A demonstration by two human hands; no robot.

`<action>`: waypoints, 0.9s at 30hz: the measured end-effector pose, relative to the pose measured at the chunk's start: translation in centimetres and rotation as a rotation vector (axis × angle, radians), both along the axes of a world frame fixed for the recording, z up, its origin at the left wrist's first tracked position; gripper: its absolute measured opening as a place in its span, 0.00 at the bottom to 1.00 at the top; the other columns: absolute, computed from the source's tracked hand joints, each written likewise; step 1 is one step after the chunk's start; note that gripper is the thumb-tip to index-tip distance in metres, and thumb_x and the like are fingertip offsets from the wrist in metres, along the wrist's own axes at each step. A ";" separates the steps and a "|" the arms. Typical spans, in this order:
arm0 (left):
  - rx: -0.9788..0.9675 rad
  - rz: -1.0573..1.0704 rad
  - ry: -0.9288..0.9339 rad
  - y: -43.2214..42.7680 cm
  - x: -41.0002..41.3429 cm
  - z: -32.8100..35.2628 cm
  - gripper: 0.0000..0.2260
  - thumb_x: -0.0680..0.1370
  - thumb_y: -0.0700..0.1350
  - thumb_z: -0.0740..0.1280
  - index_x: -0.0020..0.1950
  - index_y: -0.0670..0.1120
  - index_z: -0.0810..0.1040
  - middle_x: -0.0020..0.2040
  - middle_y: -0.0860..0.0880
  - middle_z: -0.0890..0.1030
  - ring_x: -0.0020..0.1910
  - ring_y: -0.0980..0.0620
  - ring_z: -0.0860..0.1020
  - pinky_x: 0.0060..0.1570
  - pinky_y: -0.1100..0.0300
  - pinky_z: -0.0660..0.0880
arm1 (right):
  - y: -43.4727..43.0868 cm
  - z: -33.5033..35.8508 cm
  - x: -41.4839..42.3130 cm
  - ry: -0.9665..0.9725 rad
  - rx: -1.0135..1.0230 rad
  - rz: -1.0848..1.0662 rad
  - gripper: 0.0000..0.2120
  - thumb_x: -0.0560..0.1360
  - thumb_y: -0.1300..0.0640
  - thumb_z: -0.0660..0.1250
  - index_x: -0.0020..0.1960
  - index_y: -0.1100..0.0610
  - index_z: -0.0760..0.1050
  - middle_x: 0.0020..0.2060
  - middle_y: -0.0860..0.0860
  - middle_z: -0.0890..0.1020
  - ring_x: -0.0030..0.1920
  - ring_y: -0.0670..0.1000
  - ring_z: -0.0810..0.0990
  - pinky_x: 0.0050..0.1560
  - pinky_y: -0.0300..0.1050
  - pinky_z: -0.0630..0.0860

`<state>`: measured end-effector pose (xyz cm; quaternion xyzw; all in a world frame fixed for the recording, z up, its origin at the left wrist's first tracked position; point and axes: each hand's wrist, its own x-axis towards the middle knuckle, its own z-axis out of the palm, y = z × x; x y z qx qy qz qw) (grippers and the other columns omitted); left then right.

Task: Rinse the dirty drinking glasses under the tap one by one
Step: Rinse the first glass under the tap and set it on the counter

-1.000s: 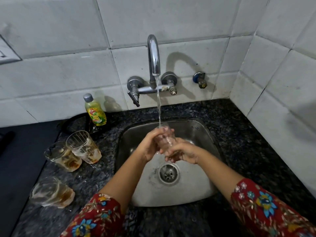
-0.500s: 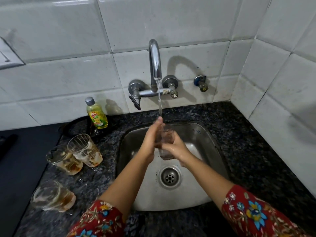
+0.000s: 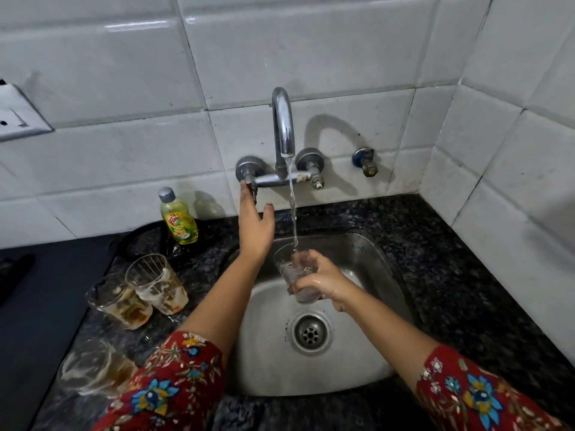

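Left hand (image 3: 255,230) had left glass (image 3: 295,275), now reached up frame centre, fingers spread, fingertips at tap handle (image 3: 247,181). Right hand (image 3: 323,283) alone gripped glass under stream (image 3: 292,206), over sink (image 3: 367,362). Likely flow adjustment or shut-off; three dirty glasses (image 3: 155,284) waited lower left.

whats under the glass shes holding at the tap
Under the glass lies the bare steel sink, its drain slightly nearer the person. The right hand hides the glass's lower part.
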<state>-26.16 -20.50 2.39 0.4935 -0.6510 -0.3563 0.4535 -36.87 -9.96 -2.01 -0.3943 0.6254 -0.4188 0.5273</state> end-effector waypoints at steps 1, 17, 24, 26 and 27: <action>-0.013 -0.018 -0.040 0.0 0.1 0.0 0.31 0.80 0.43 0.60 0.79 0.46 0.46 0.79 0.49 0.53 0.76 0.51 0.55 0.68 0.65 0.52 | 0.0 0.0 0.2 -0.006 -0.002 -0.005 0.30 0.61 0.68 0.76 0.58 0.53 0.69 0.52 0.51 0.78 0.52 0.51 0.77 0.44 0.45 0.74; 0.323 -0.052 -0.013 8.9 1.6 -6.3 0.16 0.82 0.45 0.59 0.68 0.43 0.70 0.67 0.45 0.74 0.65 0.50 0.72 0.65 0.58 0.67 | 2.8 1.2 -4.4 0.021 -0.012 -0.154 0.26 0.57 0.61 0.81 0.48 0.50 0.71 0.51 0.54 0.77 0.44 0.50 0.77 0.34 0.42 0.77; 0.192 -0.025 -0.157 9.6 0.4 -6.2 0.20 0.78 0.38 0.61 0.70 0.45 0.67 0.68 0.47 0.73 0.66 0.50 0.72 0.65 0.59 0.67 | 2.1 2.4 -4.6 0.269 -0.208 -0.177 0.37 0.45 0.52 0.83 0.50 0.49 0.70 0.48 0.53 0.83 0.50 0.54 0.82 0.55 0.55 0.78; 0.175 -0.026 -0.187 9.8 -0.2 -6.2 0.22 0.77 0.36 0.61 0.70 0.45 0.67 0.68 0.46 0.72 0.66 0.47 0.72 0.66 0.56 0.68 | 2.2 3.1 -4.4 0.334 -0.274 -0.180 0.35 0.49 0.55 0.84 0.52 0.53 0.72 0.46 0.49 0.82 0.47 0.50 0.81 0.52 0.46 0.78; 0.173 -0.038 -0.205 9.9 -0.4 -6.3 0.23 0.76 0.36 0.62 0.70 0.45 0.67 0.68 0.45 0.72 0.66 0.46 0.72 0.66 0.53 0.69 | 2.2 3.2 -4.2 0.365 -0.308 -0.180 0.33 0.51 0.57 0.83 0.51 0.53 0.72 0.44 0.46 0.81 0.46 0.47 0.80 0.49 0.38 0.77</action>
